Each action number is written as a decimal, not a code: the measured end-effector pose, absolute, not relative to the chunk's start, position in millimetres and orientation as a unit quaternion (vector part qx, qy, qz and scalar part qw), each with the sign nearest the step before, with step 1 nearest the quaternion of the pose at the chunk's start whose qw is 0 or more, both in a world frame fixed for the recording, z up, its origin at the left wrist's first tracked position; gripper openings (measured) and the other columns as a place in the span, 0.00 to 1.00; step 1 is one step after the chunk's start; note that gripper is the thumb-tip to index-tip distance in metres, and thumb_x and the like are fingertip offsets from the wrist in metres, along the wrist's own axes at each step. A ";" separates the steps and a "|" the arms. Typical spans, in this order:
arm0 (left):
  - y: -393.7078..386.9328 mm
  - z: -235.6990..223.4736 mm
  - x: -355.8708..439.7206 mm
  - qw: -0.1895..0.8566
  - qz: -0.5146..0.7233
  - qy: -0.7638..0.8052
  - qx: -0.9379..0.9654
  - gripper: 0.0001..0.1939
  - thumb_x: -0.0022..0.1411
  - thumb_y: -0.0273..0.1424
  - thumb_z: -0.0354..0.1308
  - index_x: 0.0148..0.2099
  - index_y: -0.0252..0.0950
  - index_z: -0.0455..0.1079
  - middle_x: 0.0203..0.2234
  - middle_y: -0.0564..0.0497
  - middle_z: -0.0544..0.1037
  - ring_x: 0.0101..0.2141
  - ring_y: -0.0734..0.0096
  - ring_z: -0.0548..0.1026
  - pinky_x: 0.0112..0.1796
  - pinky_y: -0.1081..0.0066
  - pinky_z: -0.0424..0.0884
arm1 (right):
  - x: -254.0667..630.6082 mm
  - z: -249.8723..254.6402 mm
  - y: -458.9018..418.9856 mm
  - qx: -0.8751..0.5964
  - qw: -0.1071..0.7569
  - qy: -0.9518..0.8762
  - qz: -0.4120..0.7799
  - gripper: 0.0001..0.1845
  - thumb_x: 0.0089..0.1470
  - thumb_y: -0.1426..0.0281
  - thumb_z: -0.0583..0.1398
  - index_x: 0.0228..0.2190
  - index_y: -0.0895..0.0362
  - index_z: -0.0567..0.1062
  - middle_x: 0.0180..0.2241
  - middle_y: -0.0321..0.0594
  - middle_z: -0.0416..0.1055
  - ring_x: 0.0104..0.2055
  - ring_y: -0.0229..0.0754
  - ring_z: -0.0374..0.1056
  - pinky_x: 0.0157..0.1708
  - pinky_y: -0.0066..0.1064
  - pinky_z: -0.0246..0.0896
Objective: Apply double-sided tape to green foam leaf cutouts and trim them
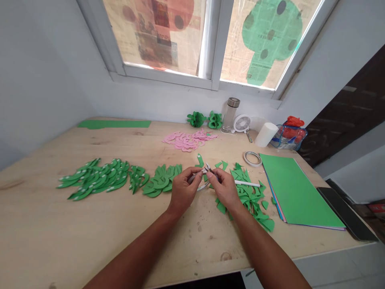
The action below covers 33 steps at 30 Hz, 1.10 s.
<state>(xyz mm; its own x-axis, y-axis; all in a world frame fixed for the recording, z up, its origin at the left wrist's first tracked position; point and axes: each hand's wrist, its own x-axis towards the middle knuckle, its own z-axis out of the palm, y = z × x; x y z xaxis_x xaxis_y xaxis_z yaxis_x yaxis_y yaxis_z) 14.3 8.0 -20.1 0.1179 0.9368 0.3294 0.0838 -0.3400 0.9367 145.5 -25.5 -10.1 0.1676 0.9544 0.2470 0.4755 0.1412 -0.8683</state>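
The left hand (185, 188) and the right hand (224, 188) are meeting above the surface (120, 241), their fingertips closing in a pinch around a small pale-and-dark item (208, 169). It is sitting between the two hands, at their fingertips, and is too small to identify. A narrow white strip (203, 186) is curving just below it, between the hands.

Just beyond the fingertips, a green piece with a pale tip (199, 160) is lying on the surface. Rounded green cutouts (161, 180) are lying just beside the left hand, with white-marked green leaves (100, 178) spreading farther to the left. Green scraps (248, 196) are lying beside and partly behind the right hand and forearm, with a white stick (247, 183) resting among them. A tape roll (254, 164) is lying beyond the scraps, near a stack of colored sheets (300, 188). Pink cutouts (188, 141) are lying beyond both hands.
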 end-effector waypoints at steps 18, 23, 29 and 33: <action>7.8 -19.5 14.4 0.411 0.533 0.407 0.618 0.07 0.54 0.33 0.56 0.34 0.35 0.72 0.21 0.53 0.73 0.23 0.75 0.70 0.22 0.78 0.66 | 146.0 -10.5 -25.7 -0.607 0.467 -0.592 0.252 0.19 0.52 0.56 0.54 0.22 0.58 0.67 0.19 0.30 0.54 0.22 0.33 0.51 0.22 0.24 0.46; 7.6 -19.1 14.7 0.417 0.531 0.404 0.617 0.07 0.54 0.33 0.56 0.34 0.35 0.72 0.21 0.53 0.73 0.23 0.74 0.71 0.21 0.78 0.65 | 145.8 -10.7 -25.1 -0.606 0.468 -0.593 0.248 0.19 0.52 0.55 0.54 0.22 0.58 0.68 0.18 0.30 0.54 0.22 0.33 0.51 0.22 0.24 0.46; 7.7 -19.5 14.4 0.413 0.529 0.411 0.617 0.07 0.54 0.32 0.56 0.33 0.35 0.72 0.21 0.54 0.73 0.21 0.76 0.70 0.20 0.78 0.64 | 146.1 -9.3 -25.2 -0.606 0.473 -0.588 0.250 0.18 0.51 0.56 0.54 0.21 0.58 0.68 0.18 0.30 0.54 0.21 0.33 0.51 0.22 0.25 0.45; 8.5 -21.8 14.0 0.407 0.527 0.414 0.621 0.08 0.54 0.33 0.56 0.34 0.35 0.72 0.21 0.55 0.73 0.20 0.77 0.69 0.20 0.78 0.64 | 146.5 -8.4 -25.4 -0.607 0.479 -0.583 0.251 0.19 0.51 0.56 0.54 0.20 0.58 0.67 0.17 0.30 0.53 0.21 0.33 0.50 0.22 0.25 0.44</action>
